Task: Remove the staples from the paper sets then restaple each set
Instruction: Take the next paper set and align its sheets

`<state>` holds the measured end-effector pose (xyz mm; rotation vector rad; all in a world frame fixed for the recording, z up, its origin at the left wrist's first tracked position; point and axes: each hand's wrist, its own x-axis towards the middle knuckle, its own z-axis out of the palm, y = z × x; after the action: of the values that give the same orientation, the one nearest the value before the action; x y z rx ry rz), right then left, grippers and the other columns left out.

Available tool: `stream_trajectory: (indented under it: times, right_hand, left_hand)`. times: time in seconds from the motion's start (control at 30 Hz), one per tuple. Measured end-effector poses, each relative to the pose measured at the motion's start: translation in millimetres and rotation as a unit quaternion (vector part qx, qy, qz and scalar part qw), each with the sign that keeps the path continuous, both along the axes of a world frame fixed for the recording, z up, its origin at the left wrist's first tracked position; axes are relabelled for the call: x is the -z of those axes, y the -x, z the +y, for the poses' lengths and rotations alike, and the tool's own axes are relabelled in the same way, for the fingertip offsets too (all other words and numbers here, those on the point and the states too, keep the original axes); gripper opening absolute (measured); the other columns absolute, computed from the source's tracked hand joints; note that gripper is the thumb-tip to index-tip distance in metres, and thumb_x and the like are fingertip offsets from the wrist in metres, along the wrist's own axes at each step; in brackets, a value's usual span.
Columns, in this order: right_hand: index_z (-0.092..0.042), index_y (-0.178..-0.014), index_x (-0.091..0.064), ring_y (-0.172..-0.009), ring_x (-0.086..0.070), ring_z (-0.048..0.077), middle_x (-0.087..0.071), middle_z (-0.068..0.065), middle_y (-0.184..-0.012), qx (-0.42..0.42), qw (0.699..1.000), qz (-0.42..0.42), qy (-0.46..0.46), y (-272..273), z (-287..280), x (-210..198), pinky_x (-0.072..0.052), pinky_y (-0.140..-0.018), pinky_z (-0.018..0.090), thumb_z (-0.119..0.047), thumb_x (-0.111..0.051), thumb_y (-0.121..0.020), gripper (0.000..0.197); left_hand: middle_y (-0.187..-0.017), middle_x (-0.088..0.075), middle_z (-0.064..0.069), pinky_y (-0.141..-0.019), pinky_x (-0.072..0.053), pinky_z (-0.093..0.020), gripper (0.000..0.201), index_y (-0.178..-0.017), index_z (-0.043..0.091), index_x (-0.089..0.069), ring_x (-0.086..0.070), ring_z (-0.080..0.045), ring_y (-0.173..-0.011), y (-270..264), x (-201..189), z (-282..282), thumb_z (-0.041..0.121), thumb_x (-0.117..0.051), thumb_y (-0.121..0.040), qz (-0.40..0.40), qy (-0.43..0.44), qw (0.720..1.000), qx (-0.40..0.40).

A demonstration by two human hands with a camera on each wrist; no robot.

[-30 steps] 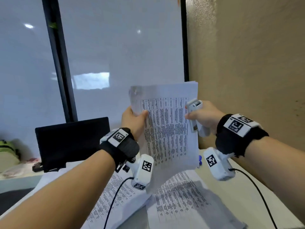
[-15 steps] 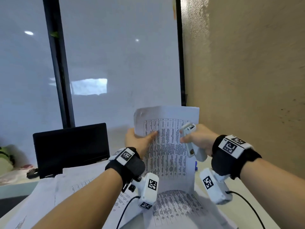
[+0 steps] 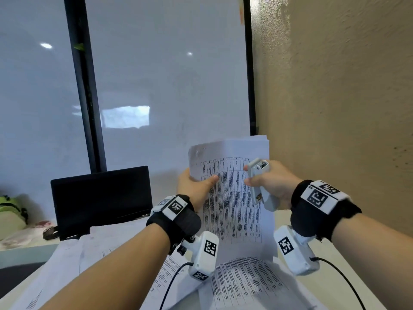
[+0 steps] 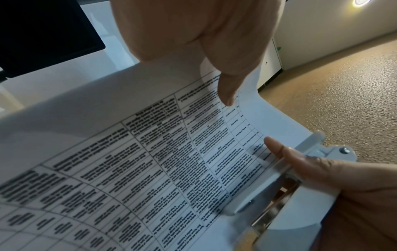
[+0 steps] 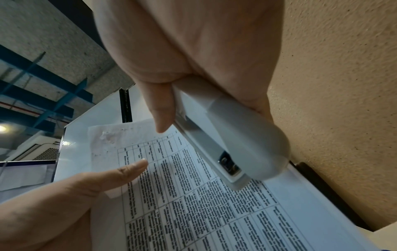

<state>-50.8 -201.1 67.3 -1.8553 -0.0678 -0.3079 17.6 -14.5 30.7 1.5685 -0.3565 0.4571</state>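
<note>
Above the table (image 3: 348, 287), in the head view, the left hand (image 3: 194, 191) holds a paper set (image 3: 234, 198) up on its left edge, with the thumb on the front and the fingers curled behind. The right hand (image 3: 274, 186) is wrapped round a white stapler (image 3: 259, 182) and also pinches the right edge of the set. The set stands almost upright with its bottom edge on the table, where more printed sheets (image 3: 243, 285) lie flat. A dark screen (image 3: 100, 198) stands to the left. From the left wrist, the left thumb (image 4: 227, 91) presses on the page, and the other hand's thumb (image 4: 296, 158) lies on the page beside the stapler (image 4: 290, 186). From the right wrist, the fingers are closed round the stapler (image 5: 232, 149), which lies over the page (image 5: 214, 212). The top left corner (image 5: 107, 137) looks rough and full of little holes, and I see no staple there. So I think the old staple is out of this set, and the new one is not in yet. The other sheets may need work too, but I cannot tell if they have staples. The words on the pages are too blurry to read. The fingers behind the set are hidden. I cannot see if the stapler has staples inside.
</note>
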Motion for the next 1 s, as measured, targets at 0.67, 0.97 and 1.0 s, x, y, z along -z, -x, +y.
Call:
stream_trajectory:
  times: [0.67, 0.97, 1.0]
  right_hand:
    - [-0.018, -0.089, -0.06, -0.064, -0.047, 0.019, -0.051, 0.011, -0.082, -0.013, 0.999, 0.017, 0.048, -4.0, -9.7, 0.2, -0.038, -0.057, 0.024, 0.002, -0.067, -0.085, 0.021]
    - [-0.02, -0.086, -0.059, -0.07, -0.049, 0.022, -0.052, 0.01, -0.083, 0.008, 0.998, 0.021, 0.059, -6.7, -13.6, 2.9, -0.039, -0.06, 0.025, -0.003, -0.07, -0.084, 0.02]
    - [-0.019, -0.088, -0.059, -0.07, -0.049, 0.023, -0.052, 0.01, -0.084, 0.013, 0.998, 0.019, 0.059, -7.2, -14.3, 3.2, -0.038, -0.061, 0.026, -0.005, -0.071, -0.084, 0.019]
  left_hand:
    - [-0.089, -0.068, 0.001, -0.046, -0.045, -0.009, 0.027, -0.112, 0.013, -0.062, -0.063, -0.007, -0.073, 0.6, -6.7, -9.0, 0.008, -0.07, -0.086, -0.014, 0.035, 0.999, -0.027]
    - [-0.095, -0.071, -0.016, -0.075, -0.055, -0.039, 0.02, -0.101, 0.007, -0.066, -0.064, -0.025, -0.08, 3.9, -7.0, -0.2, 0.018, -0.071, -0.086, 0.016, -0.016, 1.0, -0.016]
    - [-0.094, -0.071, -0.015, -0.077, -0.055, -0.04, 0.013, -0.095, 0.01, -0.067, -0.064, -0.025, -0.081, 3.7, -7.2, 0.4, 0.017, -0.072, -0.086, 0.018, -0.007, 1.0, -0.016]
